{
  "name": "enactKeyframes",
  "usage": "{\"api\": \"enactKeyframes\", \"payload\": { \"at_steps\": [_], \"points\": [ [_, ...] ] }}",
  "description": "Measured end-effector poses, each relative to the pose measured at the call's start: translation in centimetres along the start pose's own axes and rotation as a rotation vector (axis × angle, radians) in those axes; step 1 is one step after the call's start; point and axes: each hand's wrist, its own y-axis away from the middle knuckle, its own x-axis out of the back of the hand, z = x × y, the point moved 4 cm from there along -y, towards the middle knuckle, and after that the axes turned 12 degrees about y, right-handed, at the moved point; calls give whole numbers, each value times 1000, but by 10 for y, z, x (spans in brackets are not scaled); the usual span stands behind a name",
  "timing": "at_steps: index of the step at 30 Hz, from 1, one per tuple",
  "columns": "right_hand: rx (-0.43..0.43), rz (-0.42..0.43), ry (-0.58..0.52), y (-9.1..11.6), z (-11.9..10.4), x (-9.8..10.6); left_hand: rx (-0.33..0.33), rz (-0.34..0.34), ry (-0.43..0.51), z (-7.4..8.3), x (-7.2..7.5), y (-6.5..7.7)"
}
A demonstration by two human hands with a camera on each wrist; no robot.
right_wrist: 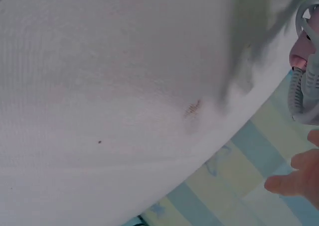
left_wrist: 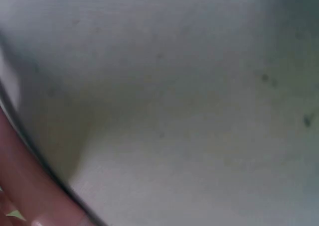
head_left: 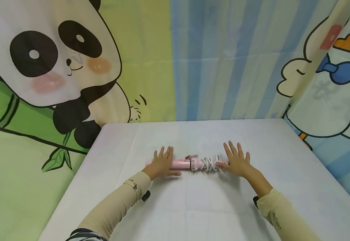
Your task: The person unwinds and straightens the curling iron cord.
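A pink curling iron (head_left: 181, 164) lies crosswise on the white table, its white cord (head_left: 210, 164) wound in loops about the handle at the right end. My left hand (head_left: 161, 164) is over the barrel near its left end, fingers straight and pointing away, thumb out to the right. At the cord end is my right hand (head_left: 236, 162), fingers spread and straight, its thumb by the loops. Whether either palm presses on it cannot be made out. In the right wrist view, the fingertips (right_wrist: 284, 183) appear below the coiled cord (right_wrist: 311, 81). The left wrist view catches a pink strip of barrel (left_wrist: 30, 171).
The white tabletop (head_left: 193, 207) spreads around the hands. Printed cloth hangs behind and at both sides, with a panda (head_left: 72, 67) at left and blue stripes (head_left: 232, 60) at the back. Dark wrist bands sit by both sleeves (head_left: 132, 187).
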Motion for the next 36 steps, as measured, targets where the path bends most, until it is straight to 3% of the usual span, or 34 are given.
{"api": "enactKeyframes", "payload": {
  "at_steps": [4, 6, 9, 13, 17, 20, 25, 28, 32, 36],
  "points": [
    [80, -80, -29, 2, -4, -13, 12, -24, -10, -4, -15, -1],
    [107, -101, -37, 3, -4, -13, -26, 18, -51, -2, -14, -5],
    [110, -116, -56, 7, -8, -18, -81, 70, -109, -2, -11, 0],
    [83, -50, -73, 10, -3, -16, -127, 116, -155, 2, -5, -4],
    [66, 25, -100, 15, -3, -5, -160, 151, -169, -1, 1, 1],
    [60, 73, -118, 19, -5, 17, -270, 283, -172, 0, 15, 8],
    [56, 126, -165, 24, -12, 64, -519, 710, -271, 4, 56, 23],
    [62, 197, -240, 30, -15, 90, -579, 881, -300, 8, 81, 36],
    [143, 426, -397, 44, -14, 117, -581, 954, -254, 14, 108, 52],
    [326, 639, -630, 60, -9, 130, -542, 970, -202, 17, 123, 66]
  ]
}}
